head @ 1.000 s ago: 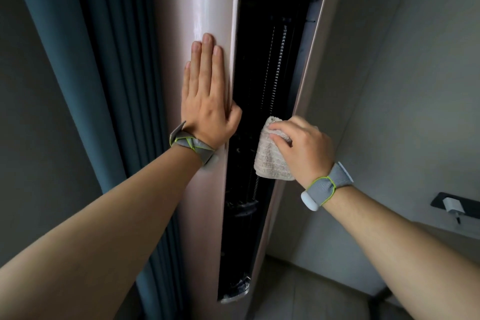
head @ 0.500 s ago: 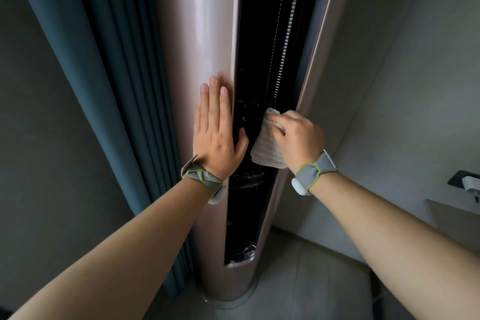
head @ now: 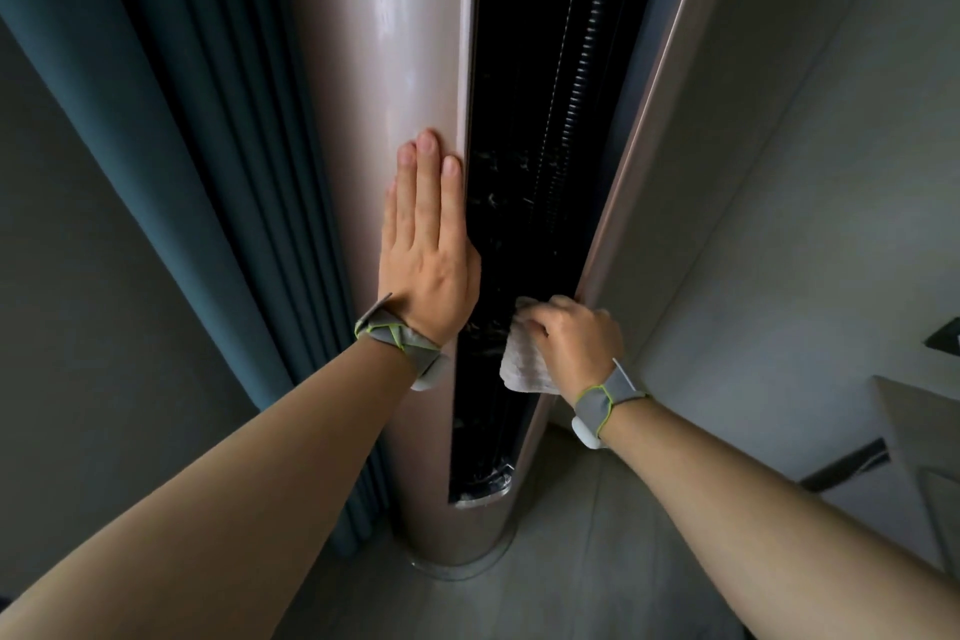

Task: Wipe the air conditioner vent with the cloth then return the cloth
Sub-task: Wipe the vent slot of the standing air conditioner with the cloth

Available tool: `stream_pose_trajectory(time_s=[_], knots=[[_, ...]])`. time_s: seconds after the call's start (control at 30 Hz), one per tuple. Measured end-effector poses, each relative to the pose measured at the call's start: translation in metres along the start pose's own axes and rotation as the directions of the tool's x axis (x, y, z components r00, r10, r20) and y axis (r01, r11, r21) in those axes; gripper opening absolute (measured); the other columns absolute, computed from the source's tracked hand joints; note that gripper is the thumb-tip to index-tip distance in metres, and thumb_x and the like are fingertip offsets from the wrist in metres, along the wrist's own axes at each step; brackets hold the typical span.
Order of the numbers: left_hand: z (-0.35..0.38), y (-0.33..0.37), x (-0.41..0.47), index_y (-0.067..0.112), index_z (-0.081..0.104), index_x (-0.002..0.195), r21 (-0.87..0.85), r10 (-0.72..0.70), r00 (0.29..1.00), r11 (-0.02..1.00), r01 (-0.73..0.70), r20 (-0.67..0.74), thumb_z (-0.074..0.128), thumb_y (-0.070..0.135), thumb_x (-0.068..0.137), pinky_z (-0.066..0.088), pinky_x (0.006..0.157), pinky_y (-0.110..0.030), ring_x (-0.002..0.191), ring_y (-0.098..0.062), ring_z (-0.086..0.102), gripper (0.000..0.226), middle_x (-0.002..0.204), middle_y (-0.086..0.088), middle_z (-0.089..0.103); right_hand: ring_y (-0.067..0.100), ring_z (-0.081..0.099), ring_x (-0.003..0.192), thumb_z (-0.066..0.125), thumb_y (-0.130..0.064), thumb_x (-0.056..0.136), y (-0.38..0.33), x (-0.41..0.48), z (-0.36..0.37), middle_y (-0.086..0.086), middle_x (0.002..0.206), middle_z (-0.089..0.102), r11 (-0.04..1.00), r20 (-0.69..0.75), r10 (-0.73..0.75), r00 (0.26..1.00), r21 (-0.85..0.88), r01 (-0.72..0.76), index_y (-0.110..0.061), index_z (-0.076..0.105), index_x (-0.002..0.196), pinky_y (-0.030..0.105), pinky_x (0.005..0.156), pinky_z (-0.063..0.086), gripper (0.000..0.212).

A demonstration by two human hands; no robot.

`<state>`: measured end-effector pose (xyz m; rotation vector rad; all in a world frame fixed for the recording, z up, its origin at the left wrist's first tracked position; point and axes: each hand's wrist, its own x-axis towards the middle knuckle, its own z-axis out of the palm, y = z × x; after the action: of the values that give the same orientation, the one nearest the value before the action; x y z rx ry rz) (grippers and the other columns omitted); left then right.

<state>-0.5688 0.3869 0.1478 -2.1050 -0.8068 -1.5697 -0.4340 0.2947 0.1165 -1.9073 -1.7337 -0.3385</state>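
A tall pinkish floor-standing air conditioner fills the middle of the view. Its long black vent opening runs down the front. My right hand grips a pale bunched cloth and presses it against the lower part of the vent, near the right edge. My left hand lies flat, fingers together, on the casing just left of the vent. Both wrists wear grey bands.
A dark teal curtain hangs close on the left of the unit. A grey wall stands on the right, with a dark fixture and pale furniture at the far right. Grey floor lies below.
My right hand has slid the cloth down the vent toward its lower end. My left hand has moved down the casing too, and the view has tilted down to the unit's base.
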Motion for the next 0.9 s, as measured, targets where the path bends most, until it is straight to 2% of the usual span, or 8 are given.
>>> stream_pose_trajectory(time_s=[0.1,0.23,0.33,0.5,0.67,0.73,0.8,0.9], knots=[[0.004,-0.002,-0.003,0.009,-0.009,0.148,0.001,0.001,1.0,1.0,-0.001,-0.028,0.023,0.003,0.087,0.006,0.122,-0.041,0.147,-0.024,-0.009,0.07,0.157,-0.003,-0.02,0.029,0.062,0.041,0.08,-0.008,0.066,0.001,-0.002,0.003,0.004,0.061,0.068,1.0,-0.022,0.011,1.0,-0.005,-0.011,-0.024,0.075,0.077,0.034,0.045,0.051,0.02],[0.006,-0.004,-0.002,0.01,-0.008,0.149,-0.009,0.007,0.999,1.0,-0.008,-0.041,0.031,-0.001,0.082,0.007,0.122,-0.042,0.147,-0.024,-0.008,0.078,0.157,-0.003,-0.019,0.032,0.063,0.046,0.077,-0.003,0.068,0.001,0.007,-0.009,0.008,0.064,0.067,1.0,-0.069,0.004,0.998,0.004,-0.004,-0.02,0.075,0.081,0.038,0.047,0.053,0.022],[0.005,-0.003,-0.003,0.011,-0.009,0.149,-0.017,-0.003,0.999,1.0,0.002,-0.04,0.028,0.003,0.086,0.006,0.122,-0.041,0.147,-0.023,-0.009,0.073,0.157,-0.001,-0.02,0.034,0.062,0.048,0.073,-0.003,0.07,-0.001,0.022,-0.031,0.011,0.064,0.065,1.0,-0.129,-0.011,0.992,-0.009,0.01,-0.018,0.074,0.081,0.039,0.046,0.053,0.018],[0.003,-0.002,-0.003,0.011,-0.008,0.149,0.003,-0.017,0.999,1.0,0.017,-0.037,0.044,-0.003,0.077,0.005,0.123,-0.04,0.147,-0.022,-0.009,0.09,0.158,-0.003,-0.018,0.038,0.065,0.062,0.065,-0.016,0.083,-0.01,0.047,-0.073,0.011,0.078,0.069,1.0,-0.233,-0.02,0.972,-0.011,0.018,-0.019,0.074,0.089,0.041,0.053,0.054,0.011],[0.002,-0.002,-0.004,0.007,0.004,0.15,0.019,-0.027,0.999,0.999,0.028,-0.026,0.045,-0.001,0.076,0.007,0.122,-0.04,0.148,-0.024,-0.007,0.085,0.155,-0.019,0.015,0.033,0.065,0.065,0.065,-0.012,0.084,-0.016,0.058,-0.094,0.01,0.081,0.071,0.998,-0.317,-0.036,0.948,0.035,0.049,-0.016,0.074,0.093,0.037,0.058,0.054,0.014],[0.002,-0.004,-0.006,0.006,0.009,0.148,0.023,-0.025,0.999,0.999,0.026,-0.026,0.043,-0.001,0.077,0.006,0.123,-0.04,0.148,-0.023,-0.007,0.079,0.158,-0.015,0.006,0.033,0.065,0.063,0.067,-0.012,0.083,-0.016,0.056,-0.091,0.01,0.08,0.071,0.998,-0.322,-0.037,0.946,0.032,0.05,-0.015,0.074,0.093,0.036,0.057,0.054,0.013],[0.003,-0.003,-0.006,0.008,0.002,0.15,0.018,-0.014,1.0,1.0,0.015,-0.02,0.042,0.0,0.078,0.006,0.123,-0.039,0.148,-0.022,-0.008,0.082,0.159,-0.007,-0.013,0.033,0.065,0.061,0.068,-0.011,0.082,-0.013,0.05,-0.086,0.01,0.078,0.071,0.999,-0.33,-0.026,0.944,0.023,0.036,-0.015,0.074,0.091,0.034,0.055,0.052,0.012],[0.004,-0.003,-0.006,0.01,-0.004,0.15,0.018,-0.005,0.999,1.0,0.006,-0.039,0.042,0.0,0.078,0.007,0.123,-0.039,0.148,-0.021,-0.007,0.085,0.158,-0.001,-0.018,0.033,0.065,0.059,0.069,-0.013,0.082,-0.009,0.04,-0.074,0.009,0.076,0.071,1.0,-0.302,-0.014,0.953,0.009,0.018,-0.016,0.074,0.089,0.034,0.052,0.053,0.01]])
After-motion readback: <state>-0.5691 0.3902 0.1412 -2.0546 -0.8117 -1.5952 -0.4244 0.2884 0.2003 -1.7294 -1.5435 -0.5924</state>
